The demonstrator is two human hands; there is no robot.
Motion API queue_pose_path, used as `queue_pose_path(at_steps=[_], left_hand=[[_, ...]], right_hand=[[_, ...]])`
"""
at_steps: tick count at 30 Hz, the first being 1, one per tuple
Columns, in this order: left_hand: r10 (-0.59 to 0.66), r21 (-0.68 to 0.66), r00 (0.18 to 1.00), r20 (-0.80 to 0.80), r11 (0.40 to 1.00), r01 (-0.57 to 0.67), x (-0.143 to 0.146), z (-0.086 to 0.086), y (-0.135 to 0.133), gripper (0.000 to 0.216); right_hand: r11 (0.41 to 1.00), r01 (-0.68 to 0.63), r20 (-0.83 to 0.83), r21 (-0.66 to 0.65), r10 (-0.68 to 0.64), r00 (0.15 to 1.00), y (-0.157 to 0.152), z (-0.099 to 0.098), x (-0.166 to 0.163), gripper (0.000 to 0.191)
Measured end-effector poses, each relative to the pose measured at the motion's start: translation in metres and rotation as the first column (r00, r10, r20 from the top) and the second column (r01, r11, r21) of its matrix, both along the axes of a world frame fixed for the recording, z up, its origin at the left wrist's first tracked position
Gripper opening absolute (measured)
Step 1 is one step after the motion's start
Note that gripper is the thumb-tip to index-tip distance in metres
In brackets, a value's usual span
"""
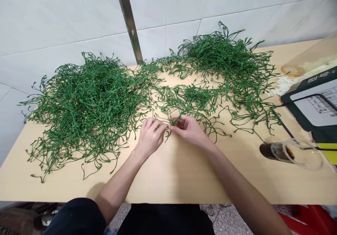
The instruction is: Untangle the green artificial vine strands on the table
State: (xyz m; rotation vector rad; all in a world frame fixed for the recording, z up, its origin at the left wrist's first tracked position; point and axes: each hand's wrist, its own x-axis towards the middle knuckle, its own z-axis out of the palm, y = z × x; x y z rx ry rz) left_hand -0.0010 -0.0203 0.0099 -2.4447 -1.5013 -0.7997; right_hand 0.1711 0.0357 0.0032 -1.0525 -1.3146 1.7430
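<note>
Thin green artificial plant stems with small forked tips lie in a large heap (89, 101) on the left of the table. My left hand (150, 136) is closed in a pinch near the table's middle. Just beside it, my right hand (190, 130) is pinching too, fingertips almost meeting the left ones. A green stem (167, 134) runs between the fingertips, its forked end hanging below them. Part of it is hidden by the fingers. Looser stems (196, 96) are spread right behind both hands.
A second heap of stems (221, 56) sits at the back right against the tiled wall (181, 3). On the right are a clear plastic cup (279, 152) with dark liquid, a dark labelled box (313, 101) and white bits (285, 85). A metal strip (129, 22) runs up the wall.
</note>
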Motion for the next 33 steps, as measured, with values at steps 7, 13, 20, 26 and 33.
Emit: queue_pose_path(at_steps=[7,13,20,26,33], left_hand=[[0.057,-0.051,0.998,-0.032,0.997,-0.058,0.0034,0.0,-0.0012,0.019],[0.065,-0.054,0.994,-0.085,0.996,-0.069,0.006,0.0029,-0.0022,0.024],[0.001,-0.04,1.0,-0.022,0.999,-0.002,0.0042,0.0018,-0.0001,0.025],[-0.037,-0.071,0.995,0.095,0.996,0.044,0.0025,-0.0004,0.0006,0.028],[-0.055,-0.077,0.954,0.293,0.994,0.081,0.0044,0.0024,0.0016,0.021]], right_hand=[[0.998,0.021,-0.054,-0.058,-0.024,0.998,0.0004,0.0039,-0.0002,0.053],[1.0,0.012,0.002,-0.018,-0.012,1.0,-0.0022,0.0052,-0.0004,0.051],[0.997,-0.026,0.08,0.071,0.021,0.997,-0.0055,0.0057,-0.001,0.041],[0.995,-0.055,0.074,0.084,0.048,0.996,-0.0072,0.0053,-0.001,0.039],[1.0,-0.004,0.004,0.015,0.004,1.0,-0.001,0.0072,0.0009,0.048]])
